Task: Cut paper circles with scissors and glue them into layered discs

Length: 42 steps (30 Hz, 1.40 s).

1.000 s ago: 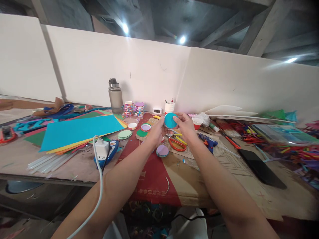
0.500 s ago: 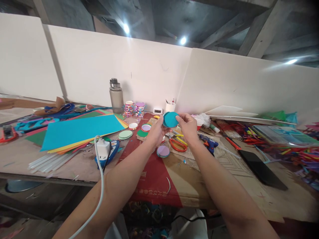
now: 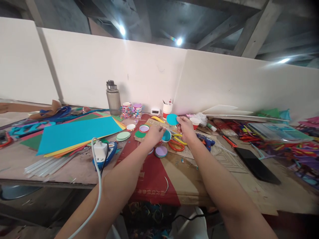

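Observation:
My right hand (image 3: 185, 127) pinches a teal paper disc (image 3: 172, 119) by its edge and holds it up above the table. My left hand (image 3: 155, 133) holds a second teal disc (image 3: 166, 135) lower down, close to the table. Just under the hands lie red-handled scissors (image 3: 176, 145) and a small stack of discs with a lilac one on top (image 3: 160, 151). More paper discs, pale green (image 3: 124, 135), dark green (image 3: 140, 134) and a lilac one with a red rim (image 3: 144, 128), lie to the left.
Teal sheets of coloured paper (image 3: 74, 132) lie at left, with a water bottle (image 3: 113, 98) behind. A white charger on a blue glue gun (image 3: 101, 151) sits near the front edge. A second blue glue gun (image 3: 206, 141), a black phone (image 3: 256, 165) and colourful sticks lie at right.
The two teal discs, held together in both hands before, have come apart. My left hand has dropped toward the table with one disc while my right hand keeps the other raised.

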Each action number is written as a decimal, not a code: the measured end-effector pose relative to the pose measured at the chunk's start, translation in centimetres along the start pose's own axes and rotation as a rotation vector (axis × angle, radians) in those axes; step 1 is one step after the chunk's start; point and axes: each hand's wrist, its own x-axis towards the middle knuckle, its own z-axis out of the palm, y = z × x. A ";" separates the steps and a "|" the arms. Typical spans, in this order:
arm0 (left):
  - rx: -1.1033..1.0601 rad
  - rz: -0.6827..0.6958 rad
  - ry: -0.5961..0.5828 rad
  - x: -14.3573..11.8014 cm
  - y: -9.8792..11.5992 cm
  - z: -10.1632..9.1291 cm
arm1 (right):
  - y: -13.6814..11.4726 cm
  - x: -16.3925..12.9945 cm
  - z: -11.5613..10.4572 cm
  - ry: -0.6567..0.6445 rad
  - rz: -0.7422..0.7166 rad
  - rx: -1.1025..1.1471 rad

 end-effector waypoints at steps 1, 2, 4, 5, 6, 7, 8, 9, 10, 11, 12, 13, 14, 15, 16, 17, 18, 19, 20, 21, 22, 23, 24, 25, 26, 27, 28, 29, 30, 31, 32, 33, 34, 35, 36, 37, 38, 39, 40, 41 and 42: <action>0.014 0.006 -0.020 0.0 -0.1 0.1 | 0.0 0.0 0.0 -0.002 0.000 -0.010; 0.026 0.001 -0.038 0.0 -0.1 0.1 | -0.1 0.1 0.0 -0.006 0.002 -0.019; 0.038 -0.022 -0.043 0.0 0.0 0.1 | -0.1 0.1 0.0 -0.016 0.009 -0.040; 0.016 -0.029 -0.030 0.0 0.2 0.1 | 0.0 0.0 0.0 -0.020 0.010 -0.054; -0.034 -0.036 -0.006 0.0 0.4 0.0 | 0.0 0.0 0.1 -0.024 0.009 -0.071; -0.121 -0.049 0.024 0.0 0.6 -0.1 | 0.1 -0.1 0.1 -0.028 0.002 -0.087; -0.240 -0.077 0.042 0.0 0.9 -0.1 | 0.1 -0.1 0.3 -0.034 -0.009 -0.100; -0.376 -0.125 0.037 0.0 1.2 -0.2 | 0.2 -0.3 0.4 -0.043 -0.023 -0.111; -0.509 -0.185 0.008 0.0 1.5 -0.2 | 0.2 -0.4 0.6 -0.057 -0.041 -0.122; -0.621 -0.247 -0.040 -0.1 1.8 -0.2 | 0.2 -0.5 0.7 -0.081 -0.062 -0.138; -0.702 -0.294 -0.094 -0.1 2.0 -0.2 | 0.2 -0.7 0.9 -0.111 -0.087 -0.155; -0.750 -0.320 -0.140 -0.2 2.2 -0.2 | 0.1 -0.8 1.0 -0.144 -0.111 -0.173; -0.774 -0.325 -0.162 -0.3 2.4 -0.2 | 0.0 -0.9 1.1 -0.173 -0.129 -0.189; -0.787 -0.318 -0.152 -0.3 2.5 -0.3 | -0.2 -0.9 1.0 -0.192 -0.144 -0.206; -0.802 -0.313 -0.123 -0.4 2.5 -0.3 | -0.3 -1.0 0.9 -0.200 -0.157 -0.232; -0.820 -0.318 -0.085 -0.4 2.6 -0.4 | -0.4 -1.0 0.7 -0.196 -0.175 -0.282; -0.842 -0.331 -0.045 -0.4 2.6 -0.5 | -0.5 -1.0 0.4 -0.187 -0.199 -0.373; -0.863 -0.345 -0.009 -0.3 2.7 -0.6 | -0.6 -1.1 0.1 -0.186 -0.228 -0.511; -0.882 -0.355 0.017 -0.3 2.7 -0.6 | -0.6 -1.3 -0.4 -0.200 -0.252 -0.686; -0.897 -0.361 0.030 -0.3 2.8 -0.7 | -0.6 -1.5 -0.8 -0.237 -0.262 -0.887; -0.909 -0.363 0.033 -0.3 2.8 -0.7 | -0.6 -1.9 -1.1 -0.299 -0.245 -1.093; -0.920 -0.363 0.034 -0.3 2.9 -0.7 | -0.5 -2.3 -1.4 -0.374 -0.205 -1.275; -0.930 -0.362 0.035 -0.3 3.0 -0.7 | -0.3 -2.8 -1.6 -0.447 -0.159 -1.420; -0.941 -0.358 0.035 -0.3 3.1 -0.6 | -0.1 -3.3 -1.7 -0.502 -0.120 -1.522; -0.954 -0.355 0.037 -0.3 3.1 -0.6 | 0.0 -3.7 -1.7 -0.531 -0.097 -1.578; -0.969 -0.352 0.040 -0.4 3.2 -0.5 | 0.2 -4.0 -1.7 -0.543 -0.085 -1.610; -0.983 -0.348 0.042 -0.4 3.3 -0.5 | 0.4 -4.2 -1.6 -0.541 -0.081 -1.622; -0.996 -0.347 0.042 -0.4 3.3 -0.4 | 0.6 -4.4 -1.5 -0.533 -0.081 -1.625; -1.007 -0.347 0.042 -0.4 3.3 -0.4 | 0.7 -4.4 -1.4 -0.526 -0.083 -1.630; -1.017 -0.345 0.041 -0.4 3.3 -0.4 | 0.9 -4.4 -1.4 -0.519 -0.088 -1.625; -1.027 -0.340 0.037 -0.4 3.3 -0.4 | 1.0 -4.3 -1.5 -0.508 -0.094 -1.608; -1.039 -0.334 0.032 -0.3 3.3 -0.4 | 1.1 -4.2 -1.6 -0.487 -0.099 -1.581; -1.053 -0.325 0.027 -0.3 3.3 -0.5 | 1.1 -4.1 -1.7 -0.458 -0.104 -1.545; -1.069 -0.317 0.025 -0.3 3.3 -0.5 | 1.2 -4.0 -1.8 -0.418 -0.112 -1.507; -1.085 -0.310 0.026 -0.2 3.4 -0.6 | 1.1 -3.9 -2.0 -0.369 -0.119 -1.471; -1.099 -0.306 0.030 -0.2 3.5 -0.6 | 1.1 -3.9 -2.1 -0.321 -0.126 -1.440; -1.110 -0.302 0.034 -0.2 3.6 -0.7 | 1.0 -3.8 -2.2 -0.280 -0.134 -1.414; -1.118 -0.298 0.035 -0.3 3.7 -0.8 | 1.0 -3.7 -2.4 -0.252 -0.142 -1.385; -1.121 -0.294 0.032 -0.3 3.9 -0.9 | 0.9 -3.6 -2.5 -0.237 -0.152 -1.349; -1.121 -0.289 0.025 -0.4 4.1 -0.9 | 0.9 -3.4 -2.6 -0.228 -0.161 -1.306; -1.122 -0.280 0.018 -0.4 4.2 -1.0 | 0.9 -3.2 -2.7 -0.225 -0.169 -1.251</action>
